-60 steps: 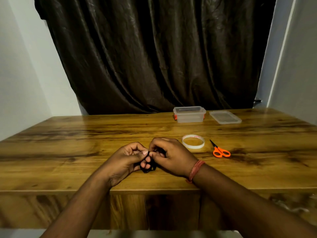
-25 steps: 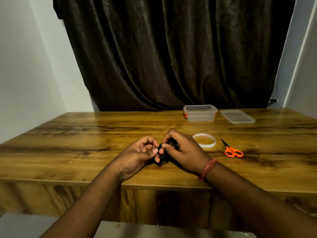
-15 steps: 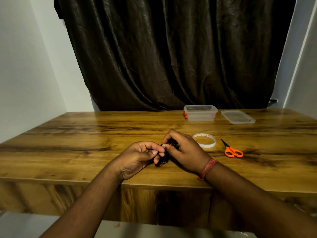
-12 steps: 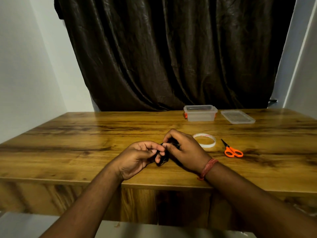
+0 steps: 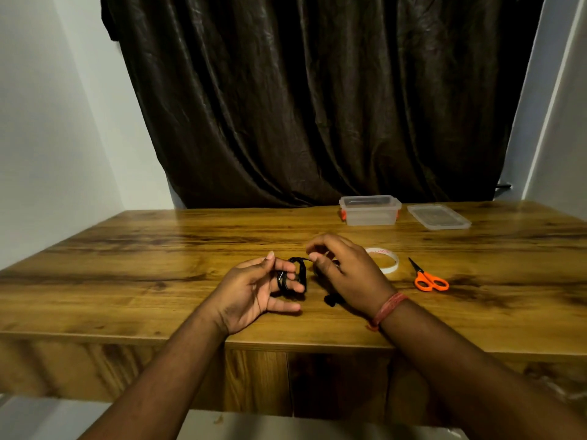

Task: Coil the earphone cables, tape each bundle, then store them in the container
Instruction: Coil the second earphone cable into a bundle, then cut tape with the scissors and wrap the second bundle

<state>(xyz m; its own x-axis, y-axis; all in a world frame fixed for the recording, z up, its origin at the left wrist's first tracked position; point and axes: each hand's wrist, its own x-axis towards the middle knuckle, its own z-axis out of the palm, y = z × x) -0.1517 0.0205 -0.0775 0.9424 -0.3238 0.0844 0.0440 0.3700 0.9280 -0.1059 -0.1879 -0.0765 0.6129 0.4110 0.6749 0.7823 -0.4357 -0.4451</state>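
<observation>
- Near the front edge of the wooden table (image 5: 127, 274), the left hand (image 5: 251, 290) has a black earphone cable (image 5: 293, 276) looped round its extended fingers, with the thumb raised.
- The right hand (image 5: 344, 274) pinches a strand of that cable between thumb and forefinger, just beside the coil; a dark earbud end (image 5: 330, 300) lies on the wood under its wrist.
- Judged from this, coiling of this cable is under way and unfinished, and I see no tape on it.
- The tape roll (image 5: 386, 260) lies flat just beyond the right hand, the orange scissors (image 5: 428, 279) near it.
- At the back, the clear container (image 5: 370, 211) stands open, its lid (image 5: 438, 216) beside it; whether anything lies inside I cannot tell.
- Taping and storing remain.
</observation>
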